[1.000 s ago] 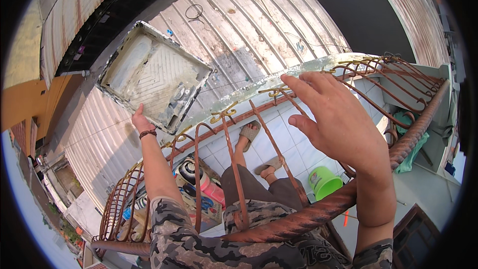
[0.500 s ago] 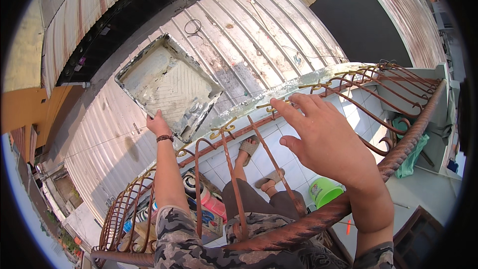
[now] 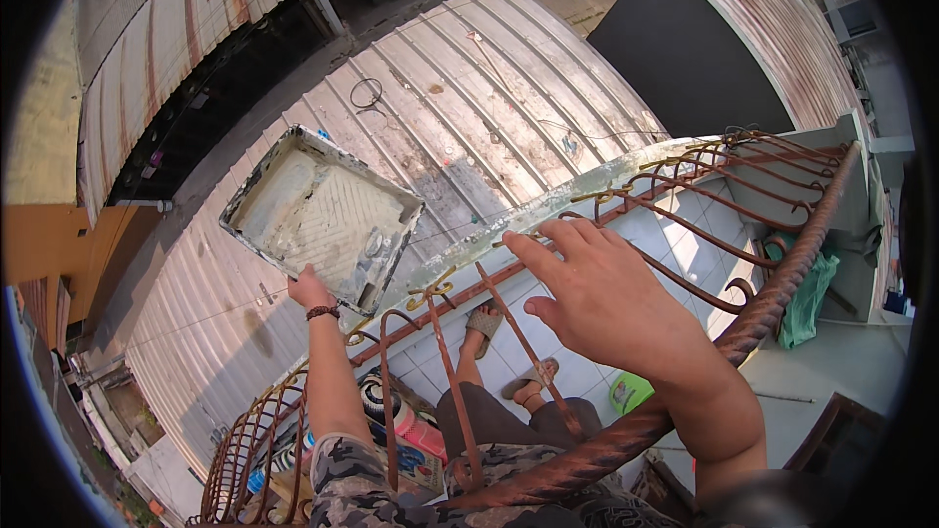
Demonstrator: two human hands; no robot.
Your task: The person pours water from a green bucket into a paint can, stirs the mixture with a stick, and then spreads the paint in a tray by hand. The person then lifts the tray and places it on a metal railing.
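My left hand [image 3: 310, 291], with a dark braided bracelet at the wrist, reaches out past the railing. It grips the near edge of a paint tray [image 3: 323, 205], thumb on top, fingers hidden beneath. The tray is rectangular, crusted with dried pale and dark paint, with a ribbed slope. My right hand [image 3: 597, 284] holds nothing; its fingers are stretched out over the railing's yellow-tipped scrolls. My right forearm crosses over the thick twisted handrail [image 3: 782, 293]. The railing [image 3: 455, 372] has rusty brown bars and curls.
Below lies a corrugated metal roof [image 3: 469, 98] with a wire loop [image 3: 366, 93] on it. On the tiled balcony floor [image 3: 528, 284] are my sandalled feet, a green bucket [image 3: 629, 392] and boxes with bottles [image 3: 416, 435]. A green plastic bag [image 3: 810, 303] hangs at the right.
The tray and my left hand sit lower in the picture, with the tray turned slightly. My right hand is a little farther left. The whole view has shifted too.
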